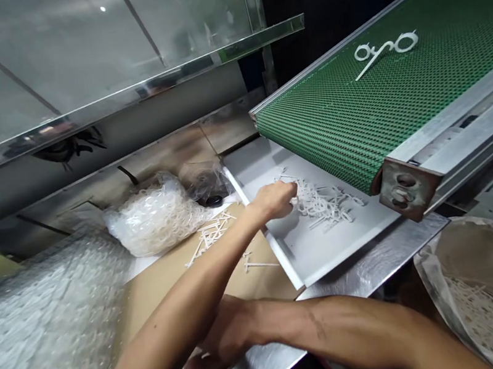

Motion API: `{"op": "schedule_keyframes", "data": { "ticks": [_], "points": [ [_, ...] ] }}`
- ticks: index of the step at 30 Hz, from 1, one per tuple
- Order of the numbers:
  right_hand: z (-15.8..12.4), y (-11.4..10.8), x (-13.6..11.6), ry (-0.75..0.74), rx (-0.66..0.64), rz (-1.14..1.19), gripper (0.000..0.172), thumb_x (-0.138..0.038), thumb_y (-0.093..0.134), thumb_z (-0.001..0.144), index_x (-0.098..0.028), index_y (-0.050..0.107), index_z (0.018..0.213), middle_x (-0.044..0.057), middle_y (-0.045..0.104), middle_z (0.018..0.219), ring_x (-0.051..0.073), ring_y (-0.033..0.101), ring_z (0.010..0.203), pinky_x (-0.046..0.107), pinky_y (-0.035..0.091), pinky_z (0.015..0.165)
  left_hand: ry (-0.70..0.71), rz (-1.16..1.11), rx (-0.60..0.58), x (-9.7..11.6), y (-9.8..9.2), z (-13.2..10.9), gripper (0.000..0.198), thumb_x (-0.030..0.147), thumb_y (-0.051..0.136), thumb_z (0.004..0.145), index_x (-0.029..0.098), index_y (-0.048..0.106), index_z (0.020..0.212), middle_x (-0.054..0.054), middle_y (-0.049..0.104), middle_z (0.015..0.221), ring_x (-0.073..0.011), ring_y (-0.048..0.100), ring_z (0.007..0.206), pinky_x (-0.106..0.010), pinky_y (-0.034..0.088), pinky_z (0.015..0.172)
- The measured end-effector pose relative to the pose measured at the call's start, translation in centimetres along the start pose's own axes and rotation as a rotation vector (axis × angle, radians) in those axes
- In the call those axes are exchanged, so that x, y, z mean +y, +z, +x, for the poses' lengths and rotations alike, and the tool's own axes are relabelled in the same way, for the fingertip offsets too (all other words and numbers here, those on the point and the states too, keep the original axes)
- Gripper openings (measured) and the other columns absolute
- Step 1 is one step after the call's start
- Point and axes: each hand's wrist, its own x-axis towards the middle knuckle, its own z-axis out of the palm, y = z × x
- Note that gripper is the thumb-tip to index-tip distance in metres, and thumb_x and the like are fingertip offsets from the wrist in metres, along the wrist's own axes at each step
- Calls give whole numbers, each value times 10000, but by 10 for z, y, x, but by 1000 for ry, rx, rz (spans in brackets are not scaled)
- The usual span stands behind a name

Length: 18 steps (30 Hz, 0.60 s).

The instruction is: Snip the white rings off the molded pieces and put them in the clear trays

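Plastic pieces (319, 204) on white tray (318, 254)

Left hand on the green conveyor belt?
No, the left hand is at the pile of white plastic pieces on the white tray, beyond the end of the green conveyor belt.

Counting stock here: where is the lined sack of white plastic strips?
In the head view, the lined sack sits at lower right, below the green conveyor's end bracket and just right of the person's right forearm.
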Motion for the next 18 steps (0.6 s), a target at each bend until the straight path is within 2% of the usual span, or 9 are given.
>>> {"op": "schedule_keyframes", "data": {
  "ticks": [3,6,8,10,13,18],
  "points": [
    [-5,-3,-4,-11,25,-46,383,-556,561,910,-202,708,908,32,785,955,246,715,956,281,547,705,-11,-83,120,-11,-30,-18,384,183,623,830,177,621,1215,-93,731,970,-234,679,868,-310,500,712],
    [-8,-8,-8,9,98,-80,441,-572,571,888,-174,672,1049,88,759,1081,266,732,926,311,568,705,2,-313,292,-24,-54,-45,239,242,657,853,163,694,1076,-56,724,887,-189,656,792,-291,480,698],
    [-9,-9,-9,30,88,-89,461,-589,586,867,-170,661,1045,95,752,1075,281,738,911,338,584,718,-2,-529,377,-35,-59,-64,254,273,700,840,161,712,1068,-50,713,854,-174,643,764,-291,476,690],
    [-9,-9,-10,49,67,-98,464,-596,574,872,-171,662,1036,96,749,1066,292,741,905,361,592,727,-23,-760,376,-45,-56,-79,349,288,720,834,152,683,1154,-51,705,831,-166,645,758,-293,484,697],
    [-8,-7,-10,49,50,-112,449,-574,535,900,-173,663,1058,98,747,1077,295,745,903,369,593,728,-98,-1069,308,-51,-40,-89,395,258,701,849,116,634,1211,-47,681,755,-166,669,747,-290,496,694],
    [-7,-11,-9,53,39,-112,413,-551,540,897,-180,648,1044,88,744,1089,281,740,928,327,576,707,-159,-1231,230,-42,-20,-88,364,245,727,814,96,641,1136,-39,666,739,-119,626,589,-250,448,580]
  ]
}}
